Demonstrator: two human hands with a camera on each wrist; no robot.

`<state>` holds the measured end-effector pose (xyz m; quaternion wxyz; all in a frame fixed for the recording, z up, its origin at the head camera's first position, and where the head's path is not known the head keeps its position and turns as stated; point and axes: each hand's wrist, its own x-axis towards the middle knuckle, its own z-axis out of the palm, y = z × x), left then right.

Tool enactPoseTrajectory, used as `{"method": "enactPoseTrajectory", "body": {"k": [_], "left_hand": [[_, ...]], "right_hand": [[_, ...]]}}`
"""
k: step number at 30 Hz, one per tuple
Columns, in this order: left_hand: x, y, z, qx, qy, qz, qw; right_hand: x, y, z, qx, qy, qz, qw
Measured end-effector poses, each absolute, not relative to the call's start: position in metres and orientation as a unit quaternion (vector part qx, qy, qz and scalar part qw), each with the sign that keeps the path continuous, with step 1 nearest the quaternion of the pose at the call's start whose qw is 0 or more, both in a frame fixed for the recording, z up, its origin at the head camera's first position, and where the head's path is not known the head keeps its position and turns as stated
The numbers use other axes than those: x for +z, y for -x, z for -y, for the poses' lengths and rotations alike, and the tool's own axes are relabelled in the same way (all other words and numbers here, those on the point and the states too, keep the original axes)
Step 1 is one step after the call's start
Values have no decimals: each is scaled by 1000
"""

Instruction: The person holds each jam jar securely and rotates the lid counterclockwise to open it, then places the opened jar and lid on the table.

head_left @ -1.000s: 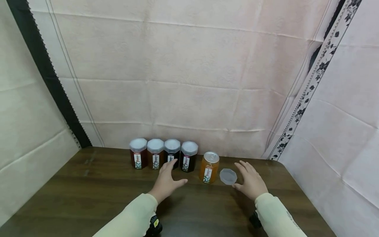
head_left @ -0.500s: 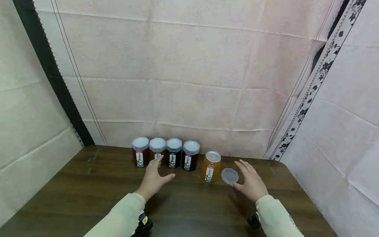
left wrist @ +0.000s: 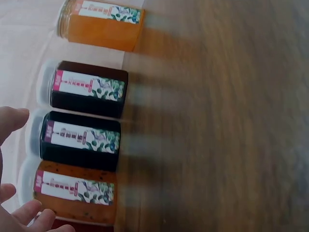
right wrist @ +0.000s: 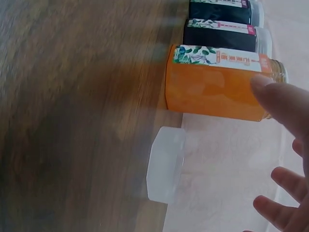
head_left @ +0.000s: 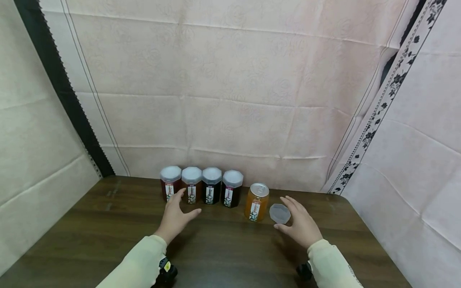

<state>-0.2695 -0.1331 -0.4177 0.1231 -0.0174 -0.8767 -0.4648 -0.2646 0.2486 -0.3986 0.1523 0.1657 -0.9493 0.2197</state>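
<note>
- Nearest: pale green left sleeve [head_left: 135,262] and right sleeve [head_left: 333,264], both cut off by the bottom edge of the head view. Black devices sit at the wrists; detail is hard to make out.
- Left hand [head_left: 173,220]: fingers extended, thumb spread wide, nothing in the grip. Only partly in its own wrist view.
- Right hand [head_left: 300,224]: released too, thumb and fingers apart, holding nothing. Cut off at the right edge of its wrist view.
- Lid [head_left: 279,213]: translucent, octagonal, lying on the brown table [head_left: 90,232]. In the head view it sits just off the right hand, by the gap between thumb and fingers; the wrist view shows it apart from them.
- Orange jar [head_left: 257,204]: upright, silvery top, just left of the lid. Right thumb overlaps it in the wrist view; contact not confirmed.
- Row of four capped jars stands left of it: black-purple jar [head_left: 232,189], black jar [head_left: 211,186], amber jar [head_left: 192,186], dark red jar [head_left: 171,182]. Left fingers partly cover the last two; can't tell if they touch. Dark red jar is almost entirely out of the left wrist view. Label text is too blurred to read.
- Behind: creased pale cloth [head_left: 230,80], right behind the row.
</note>
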Motion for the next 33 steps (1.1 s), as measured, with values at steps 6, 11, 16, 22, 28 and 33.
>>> {"method": "enactPoseTrajectory", "body": {"k": [6, 11, 16, 22, 28, 33], "left_hand": [[-418, 269, 144, -473, 2, 872, 127], [-417, 270, 154, -477, -15, 869, 127], [-417, 270, 163, -473, -29, 872, 126], [-417, 271, 173, -478, -38, 869, 124], [-420, 274, 184, -468, -44, 872, 139], [-424, 276, 191, -438, -56, 887, 138]], "right_hand": [[-398, 260, -242, 244, -167, 945, 142], [-397, 256, -235, 258, -166, 941, 142], [-394, 253, -227, 274, -170, 936, 137], [-395, 251, -219, 303, -165, 932, 112], [-395, 248, -210, 323, -165, 927, 93], [-395, 246, -205, 332, -173, 922, 95]]}}
